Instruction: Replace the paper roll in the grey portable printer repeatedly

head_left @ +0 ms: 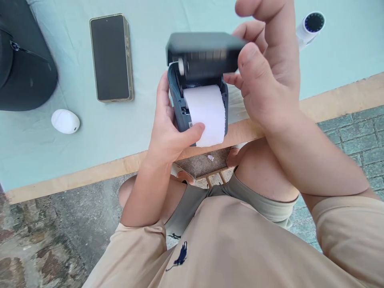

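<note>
Printer (pixel 180 106) is held at frame centre, above the table (pixel 90 176) edge, gripped by the left hand (pixel 168 132) from its left side, thumb pressed on the paper roll (pixel 207 112). Lid (pixel 204 48) is hinged open above the roll, pinched at its right end by the right hand (pixel 267 76), the nearer hand to it. Roll axis runs left-right. Phone (pixel 111 58) lies upper left, apart.

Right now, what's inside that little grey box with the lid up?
Inside the open printer sits a white paper roll, its end hanging over the front. The left hand holds the body; the right hand holds the lid. The roll hides whatever lies beneath it.
</note>
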Motion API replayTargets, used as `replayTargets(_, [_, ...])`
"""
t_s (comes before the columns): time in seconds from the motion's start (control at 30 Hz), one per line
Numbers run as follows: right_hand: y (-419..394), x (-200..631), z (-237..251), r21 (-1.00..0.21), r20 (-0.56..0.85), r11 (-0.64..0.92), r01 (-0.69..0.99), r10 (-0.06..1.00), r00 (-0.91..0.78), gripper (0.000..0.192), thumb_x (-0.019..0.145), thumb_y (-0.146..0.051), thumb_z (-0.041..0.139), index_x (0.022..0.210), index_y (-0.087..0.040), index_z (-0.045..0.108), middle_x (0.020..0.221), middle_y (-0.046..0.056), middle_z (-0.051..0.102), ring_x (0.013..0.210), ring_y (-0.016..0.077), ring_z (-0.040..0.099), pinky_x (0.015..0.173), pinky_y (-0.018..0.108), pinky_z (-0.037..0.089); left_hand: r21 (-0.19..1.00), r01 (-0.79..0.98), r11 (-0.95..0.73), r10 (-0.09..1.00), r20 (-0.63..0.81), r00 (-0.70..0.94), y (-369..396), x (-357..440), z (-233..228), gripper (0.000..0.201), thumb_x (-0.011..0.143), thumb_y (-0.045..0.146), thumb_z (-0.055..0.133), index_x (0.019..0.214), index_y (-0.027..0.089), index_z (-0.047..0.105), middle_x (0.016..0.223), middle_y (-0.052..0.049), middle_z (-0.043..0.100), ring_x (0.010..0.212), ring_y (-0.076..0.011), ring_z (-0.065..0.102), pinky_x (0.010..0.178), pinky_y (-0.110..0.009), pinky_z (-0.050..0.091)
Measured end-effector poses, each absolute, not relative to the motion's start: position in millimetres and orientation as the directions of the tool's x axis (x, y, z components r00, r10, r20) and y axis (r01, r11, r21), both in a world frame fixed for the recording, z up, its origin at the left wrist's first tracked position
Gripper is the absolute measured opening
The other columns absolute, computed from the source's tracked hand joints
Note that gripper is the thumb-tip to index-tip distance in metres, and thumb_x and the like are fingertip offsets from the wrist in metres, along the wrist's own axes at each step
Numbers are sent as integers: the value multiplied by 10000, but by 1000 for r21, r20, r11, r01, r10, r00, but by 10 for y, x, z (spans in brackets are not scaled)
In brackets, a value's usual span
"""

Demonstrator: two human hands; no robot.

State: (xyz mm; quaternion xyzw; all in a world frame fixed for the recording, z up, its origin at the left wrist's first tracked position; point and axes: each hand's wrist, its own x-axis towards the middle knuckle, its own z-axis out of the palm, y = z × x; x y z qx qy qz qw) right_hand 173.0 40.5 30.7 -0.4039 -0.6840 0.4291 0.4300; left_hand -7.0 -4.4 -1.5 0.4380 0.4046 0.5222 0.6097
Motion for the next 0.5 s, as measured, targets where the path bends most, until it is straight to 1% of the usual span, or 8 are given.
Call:
replayTargets(0.03, [416, 1734, 289, -929, 287, 340, 144, 911, -297, 379, 918, -483, 514, 1204, -234, 502, 1191, 58, 566, 1087, 149, 546, 719, 255, 512, 956, -285, 65, 991, -30, 127, -47, -69, -26, 834, 635, 243, 798, 1374, 322, 421, 1277, -54, 599, 1152, -296, 612, 968, -432, 535])
replayTargets(0.07, [429, 1739, 273, -923, 321, 368, 117, 900, -296, 328, 876, -460, 589, 1089, -211, 567, 1119, 59, 576, 1044, 149, 543, 717, 256, 510, 956, -287, 57, 992, -21, 125, -50, -70, -38, 827, 637, 250, 795, 1369, 327, 418, 1260, -53, 602, 1123, -288, 624, 944, -430, 543])
replayTargets(0.1, [441, 1745, 260, -915, 334, 385, 120, 890, -310, 278, 845, -423, 636, 1005, -199, 596, 1078, 60, 574, 1033, 149, 539, 715, 251, 509, 957, -285, 51, 992, -15, 126, -52, -71, -49, 818, 639, 256, 790, 1363, 331, 418, 1248, -49, 604, 1099, -280, 634, 923, -424, 550])
replayTargets(0.17, [461, 1761, 243, -904, 314, 393, 172, 879, -359, 225, 812, -354, 678, 961, -196, 616, 1077, 59, 555, 1079, 151, 531, 715, 232, 507, 961, -270, 54, 991, -18, 135, -53, -78, -63, 798, 638, 258, 782, 1347, 337, 424, 1253, -45, 600, 1082, -268, 642, 900, -409, 559])
replayTargets(0.27, [477, 1786, 231, -897, 307, 400, 187, 870, -387, 260, 784, -319, 706, 1000, -206, 614, 1114, 52, 540, 1134, 155, 512, 733, 216, 501, 963, -260, 67, 988, -28, 152, -43, -88, -57, 769, 625, 257, 790, 1308, 339, 445, 1304, -45, 578, 1108, -271, 637, 890, -396, 566])
replayTargets(0.37, [480, 1796, 227, -942, 219, 308, 133, 865, -451, 427, 781, -335, 710, 1165, -236, 555, 1272, 41, 522, 1103, 141, 532, 788, 222, 516, 930, -360, 76, 986, -17, 165, -37, -75, -20, 716, 631, 316, 796, 1261, 328, 456, 1316, -49, 568, 1192, -296, 605, 925, -411, 569])
replayTargets(0.43, [474, 1791, 237, -971, 149, 226, 82, 833, -532, 528, 797, -356, 699, 1265, -243, 481, 1295, 43, 518, 1016, 115, 562, 812, 227, 527, 889, -450, 82, 989, -17, 146, -47, -48, 16, 615, 697, 396, 761, 1225, 312, 457, 1292, -53, 579, 1248, -305, 580, 957, -428, 566])
replayTargets(0.5, [464, 1785, 258, -975, 127, 210, 68, 785, -606, 581, 803, -367, 691, 1301, -242, 420, 1285, 46, 507, 997, 108, 568, 801, 225, 533, 872, -480, 91, 993, -44, 108, -67, -16, 50, 503, 777, 441, 714, 1189, 300, 462, 1259, -51, 602, 1269, -296, 574, 950, -424, 572])
